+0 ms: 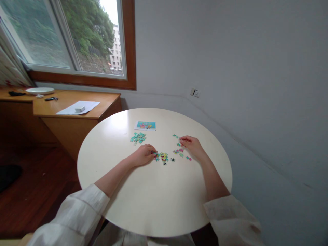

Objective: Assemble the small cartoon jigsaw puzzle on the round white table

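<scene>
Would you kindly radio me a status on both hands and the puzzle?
Left hand at left edge of joined puzzle section. Right hand at scattered pieces, grip unclear. Nothing visibly blocking either.

Left sleeve (74,215): off-white, loose, creased; wide cuff stopping partway along the forearm (116,179). Right sleeve (232,217): similar pale cloth, greyer to my eye, cuff likewise wide. Lap cloth (120,236): pale, folded. Both hands (145,155) bare.

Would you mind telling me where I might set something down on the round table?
Bare: the round table between the forearms, nearer than the partly joined jigsaw; also right of the right hand. Crowded: around the left hand, piece pile and loose pieces.
</scene>
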A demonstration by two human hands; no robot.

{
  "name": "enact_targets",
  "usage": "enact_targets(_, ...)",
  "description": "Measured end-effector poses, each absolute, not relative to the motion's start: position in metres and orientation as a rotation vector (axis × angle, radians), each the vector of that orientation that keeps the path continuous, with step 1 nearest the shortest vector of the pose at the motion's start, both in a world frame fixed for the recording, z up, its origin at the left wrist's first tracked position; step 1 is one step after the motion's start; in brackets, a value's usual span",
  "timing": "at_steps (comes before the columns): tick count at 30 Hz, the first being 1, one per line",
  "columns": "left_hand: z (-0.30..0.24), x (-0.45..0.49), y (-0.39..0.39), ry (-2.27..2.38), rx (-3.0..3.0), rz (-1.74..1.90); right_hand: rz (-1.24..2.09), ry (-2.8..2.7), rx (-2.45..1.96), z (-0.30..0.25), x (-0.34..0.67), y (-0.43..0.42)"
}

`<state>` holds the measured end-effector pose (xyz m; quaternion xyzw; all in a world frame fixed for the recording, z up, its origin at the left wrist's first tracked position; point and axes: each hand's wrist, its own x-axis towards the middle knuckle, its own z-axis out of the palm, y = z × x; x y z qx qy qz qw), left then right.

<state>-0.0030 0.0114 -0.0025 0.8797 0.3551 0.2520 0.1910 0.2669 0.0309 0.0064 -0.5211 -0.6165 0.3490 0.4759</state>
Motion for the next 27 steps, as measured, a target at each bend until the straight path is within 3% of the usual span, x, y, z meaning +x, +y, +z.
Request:
enact_targets(10,-0.004,-0.002,0.012,1.001,2.461,0.726,1.068,-1.417,-1.124,0.001,0.219,0.025)
enact_targets(27,-0.002,-0.005,0.009,0.877,2.555,0.741,1.121,-1.412,-1.135,0.012,0.208,0.012)
